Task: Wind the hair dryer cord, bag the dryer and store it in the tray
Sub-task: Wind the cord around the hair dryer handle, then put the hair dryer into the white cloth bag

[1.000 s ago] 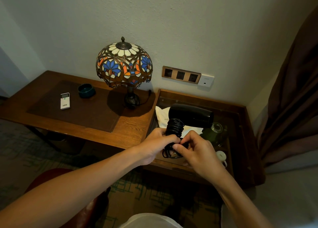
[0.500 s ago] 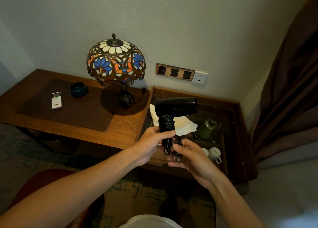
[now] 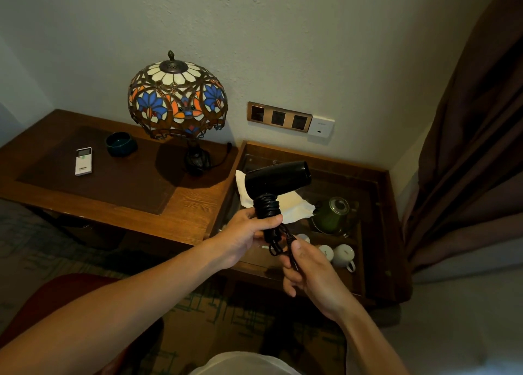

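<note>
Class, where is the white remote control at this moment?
In the head view, the white remote control lies at left on the wooden desk, beside the dark bowl.

Black dryer (image 3: 278, 178), black cord (image 3: 267, 206). Stained-glass lamp (image 3: 177, 98): blue flowers, orange and white panes. Teal bowl (image 3: 121, 144), white remote (image 3: 83, 161), white cloth (image 3: 294, 209), green pot (image 3: 332, 214), brown curtain (image 3: 478, 137).

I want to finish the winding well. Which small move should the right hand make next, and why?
Probably tuck the loose cord end under the coils on the hair dryer handle. The left hand already holds the wound handle, and the right hand pinches the short remaining tail, so only securing it seems left.
</note>
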